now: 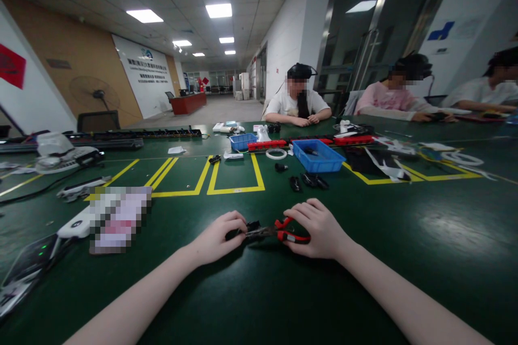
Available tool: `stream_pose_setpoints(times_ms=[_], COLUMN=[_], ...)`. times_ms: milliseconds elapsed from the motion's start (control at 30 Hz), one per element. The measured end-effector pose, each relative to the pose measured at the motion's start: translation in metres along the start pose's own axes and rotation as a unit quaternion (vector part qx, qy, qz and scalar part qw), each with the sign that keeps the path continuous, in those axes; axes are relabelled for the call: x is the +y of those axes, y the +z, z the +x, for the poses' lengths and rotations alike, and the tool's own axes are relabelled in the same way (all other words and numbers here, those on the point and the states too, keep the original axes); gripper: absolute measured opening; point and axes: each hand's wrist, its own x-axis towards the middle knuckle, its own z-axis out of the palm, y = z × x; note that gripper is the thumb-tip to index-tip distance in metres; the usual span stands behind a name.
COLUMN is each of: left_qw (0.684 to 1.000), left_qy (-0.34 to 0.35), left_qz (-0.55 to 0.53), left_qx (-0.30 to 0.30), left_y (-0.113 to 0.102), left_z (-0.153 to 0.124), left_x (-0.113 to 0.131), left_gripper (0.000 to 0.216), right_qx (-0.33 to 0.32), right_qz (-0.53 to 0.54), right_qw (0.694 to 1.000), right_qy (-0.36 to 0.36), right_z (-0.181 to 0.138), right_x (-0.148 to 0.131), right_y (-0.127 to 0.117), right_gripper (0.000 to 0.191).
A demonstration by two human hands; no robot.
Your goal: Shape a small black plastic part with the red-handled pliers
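Note:
My right hand is closed round the red handles of a pair of pliers, whose metal jaws point left. Between the thumb and fingers of my left hand is a small black part, too dark to name its kind. The plier jaws meet this part beside my left fingertips; whether they are clamped on it I cannot tell. Both hands are low over the green table. Several small black pieces lie farther off, in front of a blue bin.
A second blue bin, red strips and a white ring of tape or cable lie across the table. To the left are a phone and a power bank. Opposite sits a person; others sit at right.

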Motion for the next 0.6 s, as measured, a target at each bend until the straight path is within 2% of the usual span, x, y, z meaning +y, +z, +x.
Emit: stream_pose_setpoints(times_ms=[433, 600], left_qw=[0.999, 0.999], left_qy=[0.019, 0.02], left_qz=[0.024, 0.038], left_qx=[-0.008, -0.008], left_y=[-0.0013, -0.0018], left_z=[-0.0008, -0.0022], left_x=[0.0002, 0.002], left_gripper=[0.009, 0.017], right_qx=[-0.034, -0.037], right_qz=[0.01, 0.012], right_qw=[0.999, 0.999], right_qy=[0.011, 0.012], right_z=[0.0024, 0.003], right_x=[-0.0042, -0.0031], right_y=[-0.0012, -0.0009], right_gripper=[0.041, 0.041])
